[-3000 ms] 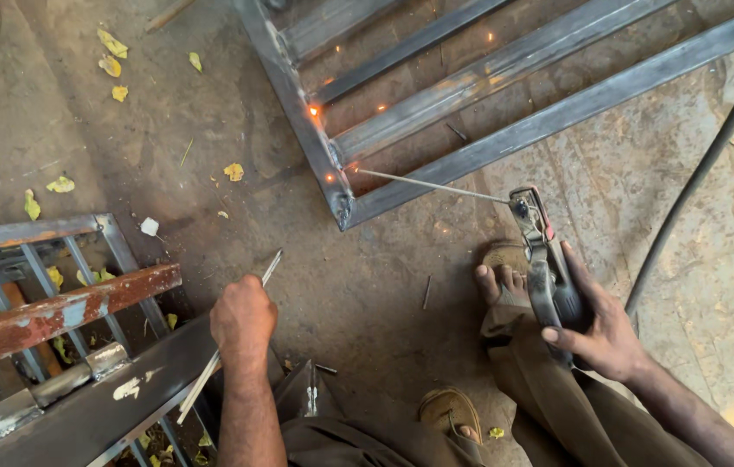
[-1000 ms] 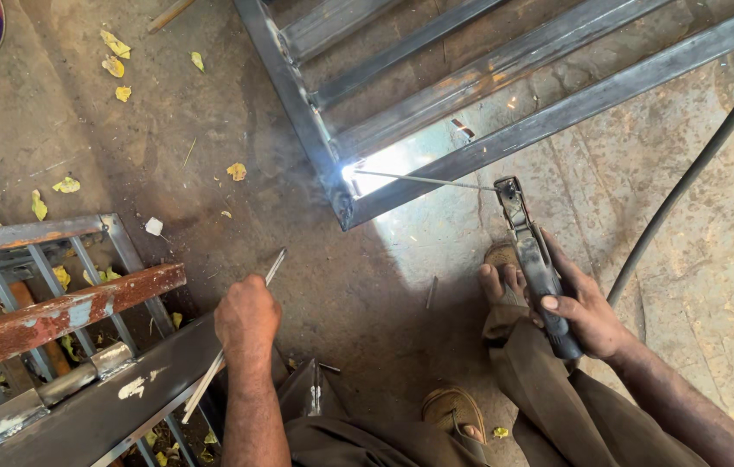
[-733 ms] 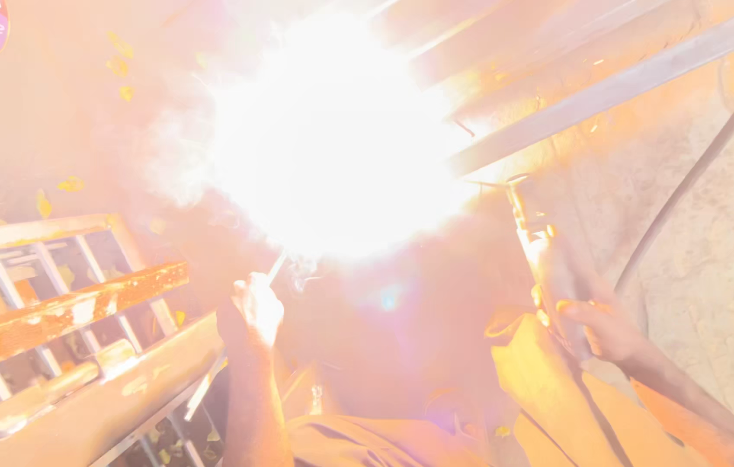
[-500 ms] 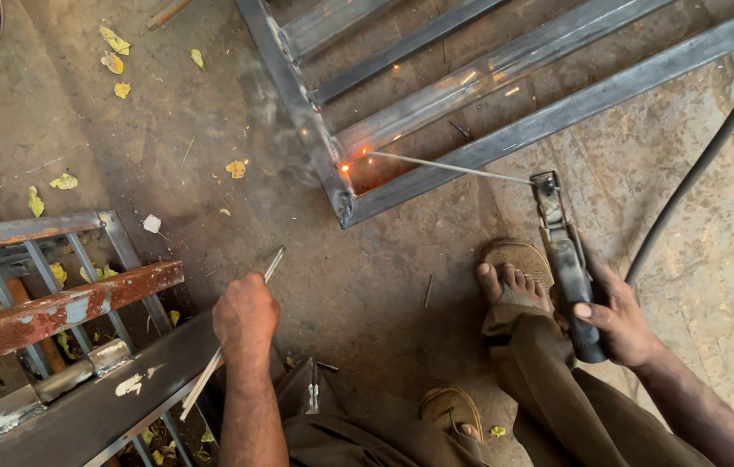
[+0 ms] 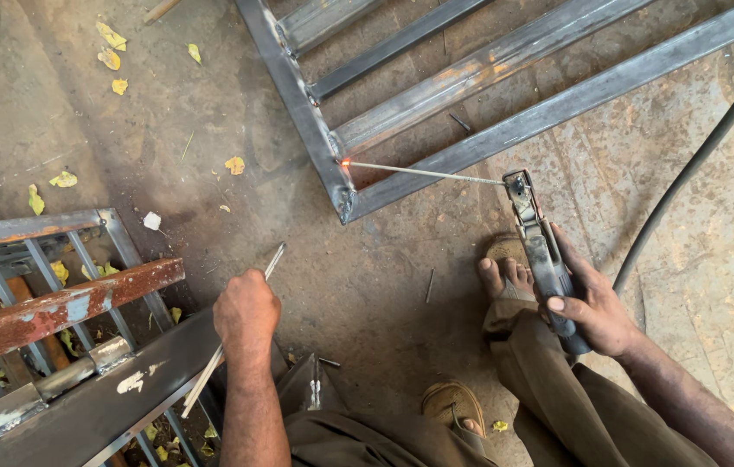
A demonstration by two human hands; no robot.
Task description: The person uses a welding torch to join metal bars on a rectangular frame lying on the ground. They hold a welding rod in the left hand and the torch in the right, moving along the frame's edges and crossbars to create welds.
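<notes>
My right hand [image 5: 590, 304] grips a welding electrode holder [image 5: 540, 246]. A thin electrode rod [image 5: 423, 172] sticks out of it to the left, and its glowing orange tip [image 5: 345, 162] touches the inner corner of a grey steel frame [image 5: 298, 95] lying on the ground. My left hand [image 5: 246, 313] is closed around spare thin welding rods [image 5: 273, 258] and rests above a steel bar [image 5: 116, 393] at the lower left. My sandalled foot [image 5: 505, 272] sits just left of the holder.
A black cable [image 5: 687, 173] curves across the ground on the right. A second metal grille with a rusty red bar [image 5: 47, 307] lies at the lower left. Yellow leaves [image 5: 112, 59] and a white scrap [image 5: 152, 220] are scattered on the dirty concrete floor.
A bright arc flash burst at the frame corner and died out. The electrode tip now only glows, and my right hand with the holder has shifted slightly right. My left hand stayed put.
</notes>
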